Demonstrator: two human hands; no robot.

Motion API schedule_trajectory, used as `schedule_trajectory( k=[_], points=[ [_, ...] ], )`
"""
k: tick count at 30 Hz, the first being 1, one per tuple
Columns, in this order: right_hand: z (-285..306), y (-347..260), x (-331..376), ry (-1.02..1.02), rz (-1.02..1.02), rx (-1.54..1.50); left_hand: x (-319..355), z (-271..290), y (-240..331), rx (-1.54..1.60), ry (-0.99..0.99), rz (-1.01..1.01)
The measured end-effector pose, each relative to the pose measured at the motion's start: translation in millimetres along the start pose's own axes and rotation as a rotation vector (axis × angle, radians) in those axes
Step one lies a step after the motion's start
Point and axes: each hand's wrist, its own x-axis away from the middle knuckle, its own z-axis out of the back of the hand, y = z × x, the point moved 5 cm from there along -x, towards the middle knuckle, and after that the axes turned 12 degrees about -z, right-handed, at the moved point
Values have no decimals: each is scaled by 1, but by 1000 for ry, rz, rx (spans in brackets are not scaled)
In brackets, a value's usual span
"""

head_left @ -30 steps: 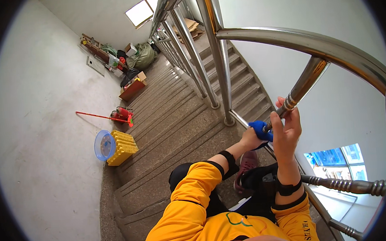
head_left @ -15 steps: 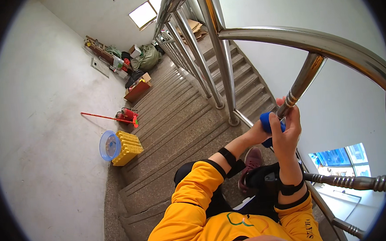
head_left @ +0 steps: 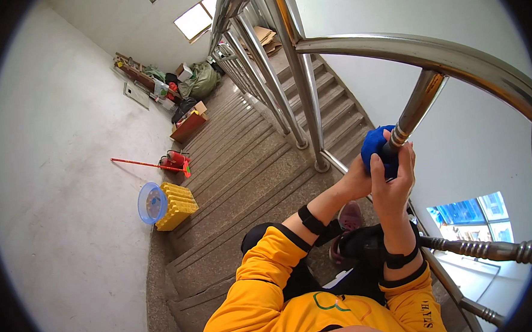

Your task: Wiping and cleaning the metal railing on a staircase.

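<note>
A blue cloth [head_left: 373, 143] is bunched around the lower part of a shiny metal baluster [head_left: 418, 105], below its ringed collar. My left hand [head_left: 357, 179] grips the cloth from the left side, its fingers partly hidden behind it. Closed around the baluster and the cloth's right side is my right hand [head_left: 391, 186], with the thumb in front and the fingertips by the collar. Both forearms, in yellow sleeves with black straps, reach up from the lower edge.
A curved metal handrail [head_left: 392, 41] runs overhead, with stone stairs [head_left: 266, 178] to the left. A yellow crate [head_left: 178, 205], a clear blue basin [head_left: 152, 203], red fire extinguishers [head_left: 175, 159] and a red-handled broom [head_left: 148, 164] stand by the wall. Bags [head_left: 200, 80] and boards lie farther down.
The blue cloth has gone from a narrow band low between my hands to a larger bunch higher around the baluster. My left hand has shifted slightly; my right hand stays by the baluster.
</note>
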Motion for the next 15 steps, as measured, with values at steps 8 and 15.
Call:
schedule_trajectory(
  k=[8, 15],
  points=[
    [-5, 1, 0, -183, -190, -187, 25, 20, -56, -213, -95, 219],
    [-5, 14, -1, -123, -200, -155, -5, 4, 13, -216, 23, -59]
  ],
)
